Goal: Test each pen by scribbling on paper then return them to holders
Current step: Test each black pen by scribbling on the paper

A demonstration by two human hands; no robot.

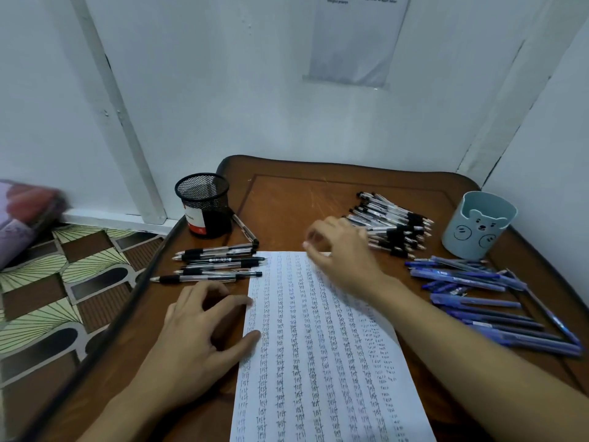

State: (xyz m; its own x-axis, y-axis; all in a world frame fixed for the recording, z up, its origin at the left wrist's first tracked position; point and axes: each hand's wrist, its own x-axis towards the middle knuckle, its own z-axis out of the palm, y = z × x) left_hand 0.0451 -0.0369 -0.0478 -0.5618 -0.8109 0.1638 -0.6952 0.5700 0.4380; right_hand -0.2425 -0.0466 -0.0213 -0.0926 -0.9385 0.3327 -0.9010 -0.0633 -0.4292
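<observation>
Scribbled paper, pens lying outside mesh holder, bear cup

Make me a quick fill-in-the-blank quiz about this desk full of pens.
The mesh holder is coloured ____.
The light blue holder shows a ____ face.
The paper is covered with the word ____.
The pens at the table's right edge are ____.
Missing: black; bear; test; blue.

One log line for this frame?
left hand: touches paper edge | right hand: blurred, at black pen pile, no pen visible
</observation>
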